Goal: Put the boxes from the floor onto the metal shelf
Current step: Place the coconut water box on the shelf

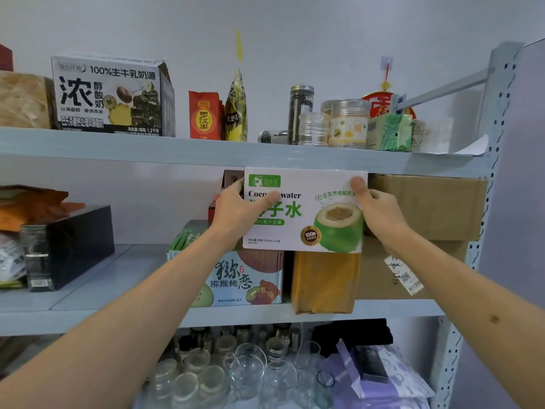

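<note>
At frame centre, both hands, left (239, 208) and right (380, 208), grip the coconut box (306, 211) by its short ends; its long axis lies level, atop two boxes on the middle shelf (88, 311).

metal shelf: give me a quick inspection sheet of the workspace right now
surface: metal shelf, grey boards, perforated upright at right
job's things: coconut water box held at the middle tier, on top of the kiwi box and yellow box
clutter: milk carton, jars and packets on the top tier; black box at middle left; glasses on the bottom tier
grippers: left hand and right hand grip the box's sides, fingers curled round its edges
cables: nothing seen
surroundings: white wall; cardboard boxes stacked at right
</note>
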